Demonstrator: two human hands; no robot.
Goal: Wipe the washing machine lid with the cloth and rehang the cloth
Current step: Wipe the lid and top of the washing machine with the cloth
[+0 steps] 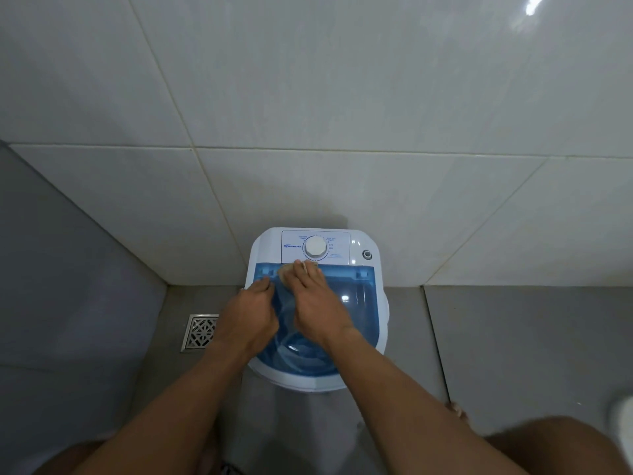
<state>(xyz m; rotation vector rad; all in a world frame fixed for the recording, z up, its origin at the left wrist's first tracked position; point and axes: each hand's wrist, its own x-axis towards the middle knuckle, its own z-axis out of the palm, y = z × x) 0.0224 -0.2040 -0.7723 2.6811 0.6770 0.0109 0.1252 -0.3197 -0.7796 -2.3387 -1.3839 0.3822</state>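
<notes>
On top of the small white top-loading washing machine [317, 313], against the tiled wall:

Item: small beige cloth [287, 269], bunched. Soft and light by the look of it, so it should fold to any shape and needs flat pressure more than a pinch; best taken by a gathered edge when lifted for rehanging. Only a little of it shows.

Position: at the far edge of the translucent blue plastic lid [356, 303], just near of the white control panel with its round dial [315, 248], left of centre.

Right hand [317, 303]: fingers spread and pressed down over the cloth, covering most of it; the cloth sits under the fingertips.

Left hand [248, 311]: loosely curled, holding nothing that I can see, resting at the lid's left rim just beside the cloth, apparently steadying the machine.

Lid: smooth, glossy, probably slippery when damp; closed.

No hanging place for the cloth is in sight.
</notes>
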